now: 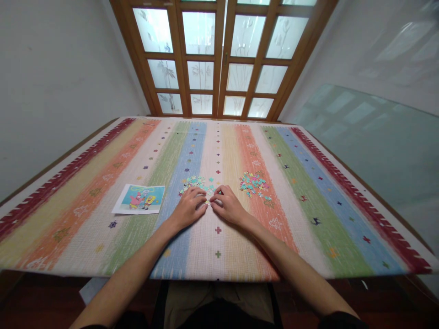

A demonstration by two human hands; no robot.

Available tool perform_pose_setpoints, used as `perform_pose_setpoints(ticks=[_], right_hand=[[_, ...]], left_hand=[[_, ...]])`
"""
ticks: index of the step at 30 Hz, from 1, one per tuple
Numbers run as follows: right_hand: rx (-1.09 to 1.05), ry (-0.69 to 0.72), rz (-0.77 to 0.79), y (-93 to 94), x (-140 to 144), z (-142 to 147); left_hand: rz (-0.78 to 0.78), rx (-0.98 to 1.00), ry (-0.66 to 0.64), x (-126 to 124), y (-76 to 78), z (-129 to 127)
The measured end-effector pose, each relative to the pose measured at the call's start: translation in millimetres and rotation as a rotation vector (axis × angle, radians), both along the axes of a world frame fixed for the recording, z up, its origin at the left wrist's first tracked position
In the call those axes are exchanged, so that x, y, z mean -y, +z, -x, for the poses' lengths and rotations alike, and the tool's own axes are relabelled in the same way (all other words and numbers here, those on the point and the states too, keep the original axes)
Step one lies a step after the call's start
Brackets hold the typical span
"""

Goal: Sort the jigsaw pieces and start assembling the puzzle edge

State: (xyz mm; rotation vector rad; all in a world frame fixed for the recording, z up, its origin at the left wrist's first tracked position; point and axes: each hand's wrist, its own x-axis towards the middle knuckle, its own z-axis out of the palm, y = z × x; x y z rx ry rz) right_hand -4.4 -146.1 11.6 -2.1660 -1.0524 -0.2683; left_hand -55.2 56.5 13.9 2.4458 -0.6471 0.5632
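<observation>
Both hands rest side by side on a striped tablecloth (pixel 308 219), fingertips meeting over small puzzle pieces. My left hand (pixel 188 208) and my right hand (pixel 228 205) pinch at pieces between them near the table's middle. What exactly sits under the fingertips is too small to tell. A cluster of mostly turquoise puzzle pieces (pixel 198 183) lies just beyond the left hand. A second, more colourful pile of pieces (pixel 254 183) lies to the right of the right hand. A cartoon reference picture (pixel 140 199) lies flat to the left.
The table's near edge (pixel 219 278) is close to my body. A wooden-framed frosted glass door (pixel 219 59) stands behind the table. White walls flank both sides, with a glass sheet (pixel 370 137) leaning at the right.
</observation>
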Motion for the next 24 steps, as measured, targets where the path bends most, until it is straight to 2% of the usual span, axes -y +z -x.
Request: perform_pose_setpoints(ticks=[8, 17, 24], right_hand=[[-0.025, 0.003, 0.013, 2.0, 1.0, 0.8], [-0.058, 0.041, 0.038, 5.2, 3.2, 2.1], [-0.027, 0.029, 0.032, 9.8, 10.6, 3.1]], left_hand=[[-0.013, 0.106, -0.069, 0.8, 2.8, 0.0], [0.047, 0.155, -0.100, 0.8, 7.0, 2.0], [-0.007, 0.053, -0.097, -0.3, 14.4, 7.7]])
